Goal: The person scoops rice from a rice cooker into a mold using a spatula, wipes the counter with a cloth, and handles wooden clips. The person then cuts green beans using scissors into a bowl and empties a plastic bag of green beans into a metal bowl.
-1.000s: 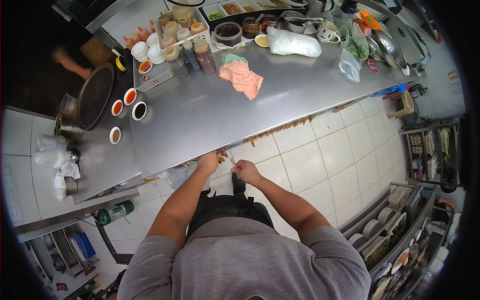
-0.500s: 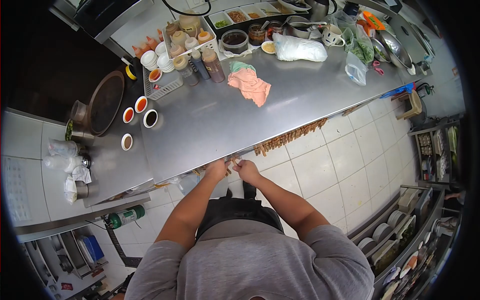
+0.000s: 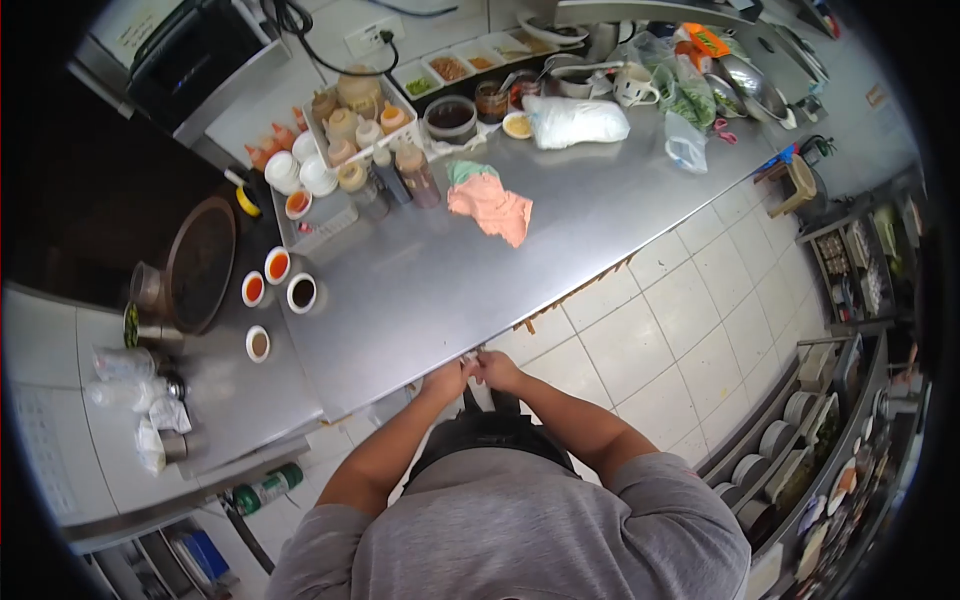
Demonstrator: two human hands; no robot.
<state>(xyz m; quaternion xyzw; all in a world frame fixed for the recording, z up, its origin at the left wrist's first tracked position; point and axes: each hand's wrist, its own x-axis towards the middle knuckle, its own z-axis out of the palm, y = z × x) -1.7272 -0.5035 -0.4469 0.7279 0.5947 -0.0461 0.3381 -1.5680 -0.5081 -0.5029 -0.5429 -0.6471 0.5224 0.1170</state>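
Note:
Both hands are close together just below the front edge of the steel counter (image 3: 400, 300). My left hand (image 3: 448, 379) is closed with its fingers curled; whatever it holds is too small to name. Beside it, nearly touching, my right hand (image 3: 496, 370) is closed, fingertips toward the left hand, and its contents are hidden. A few wooden clothespins (image 3: 530, 325) hang under the counter edge, to the right of the hands. On the counter above lies a crumpled pink cloth (image 3: 495, 208) with a green cloth (image 3: 468, 172) partly under it.
Small sauce cups (image 3: 301, 293) stand at the left, near a basket of squeeze bottles (image 3: 360, 125). A white wrapped bundle (image 3: 575, 122) and a clear plastic bag (image 3: 686, 142) lie toward the back. Shelving with plates (image 3: 775, 438) stands at the lower right.
The view has shifted and tilted. My hands have come closer together at the counter edge, and fewer clothespins show along it than half a second ago.

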